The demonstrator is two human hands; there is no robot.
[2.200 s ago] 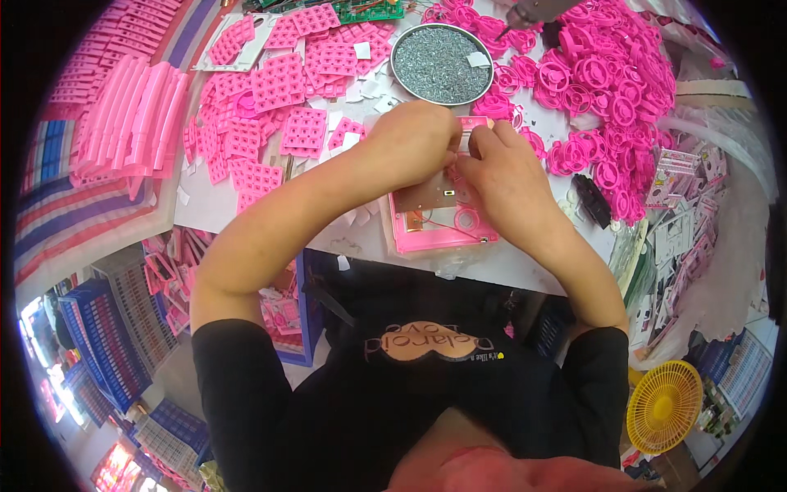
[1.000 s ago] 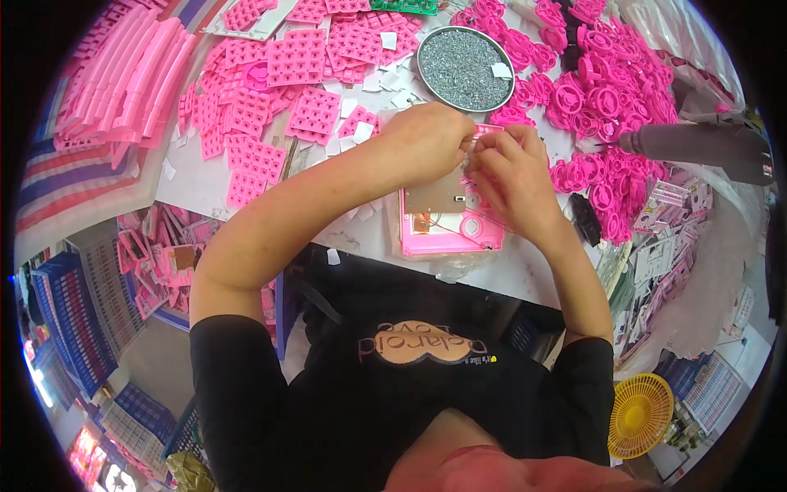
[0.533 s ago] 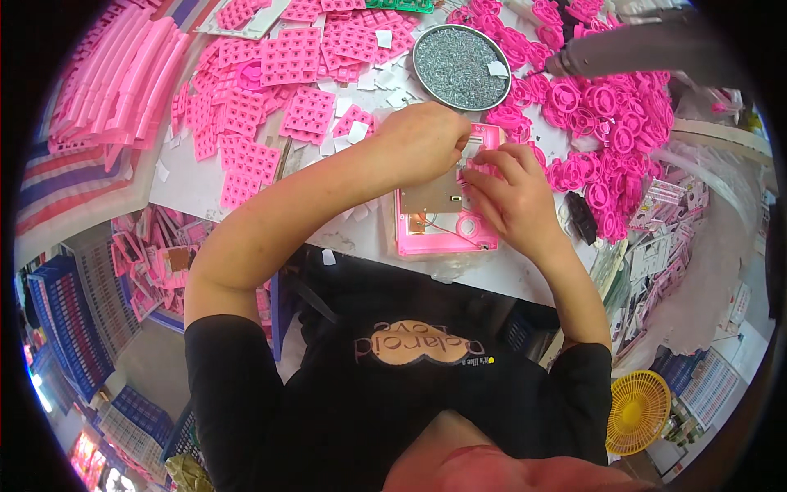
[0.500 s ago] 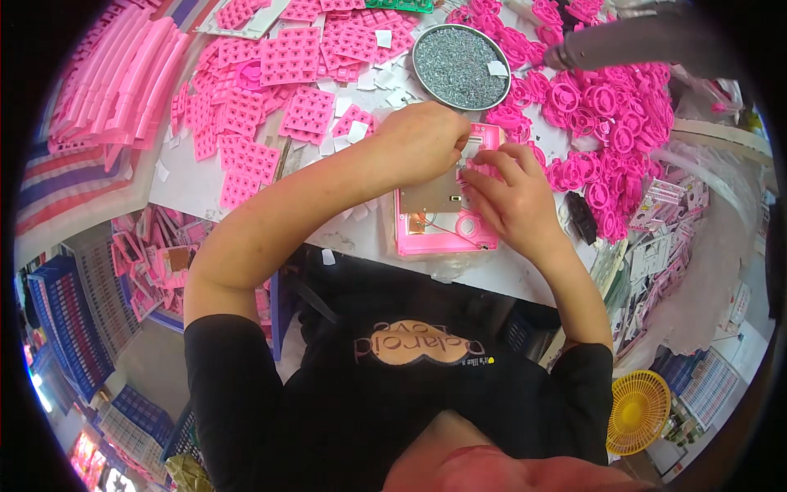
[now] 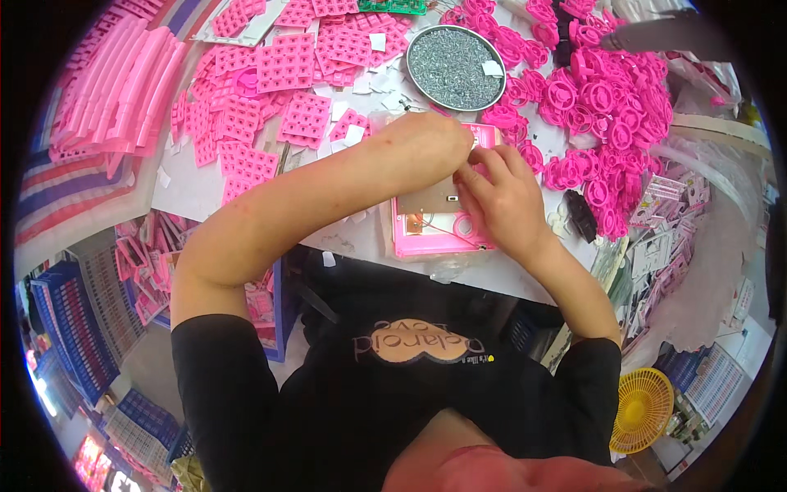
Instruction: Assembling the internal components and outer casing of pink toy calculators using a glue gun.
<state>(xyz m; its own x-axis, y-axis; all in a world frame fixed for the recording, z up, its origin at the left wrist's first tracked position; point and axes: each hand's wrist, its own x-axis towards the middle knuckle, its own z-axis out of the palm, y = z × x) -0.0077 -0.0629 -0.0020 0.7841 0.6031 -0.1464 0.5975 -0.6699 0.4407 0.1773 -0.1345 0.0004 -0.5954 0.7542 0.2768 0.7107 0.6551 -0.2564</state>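
Note:
On the front of the table lies a shallow pink plastic case with a flat grey-brown board inside it. Thin wires and a pink ring show at the case's near end. My left hand reaches across the far part of the case, its back toward me, so its fingers are hidden. Over the case's right edge, my right hand has its fingers bent and drawn together beside the board. Whatever sits between those fingertips is hidden. Both hands nearly touch at the far right of the board.
A round metal dish full of small screws stands beyond the case. Pink button sheets are heaped at left, bright pink round parts at right. A dark tool juts in at upper right. A yellow basket stands lower right.
My left hand has turned over, so its fingers no longer show. The right hand's fingers have drawn closer together and shifted slightly left. The case stays in nearly the same place.

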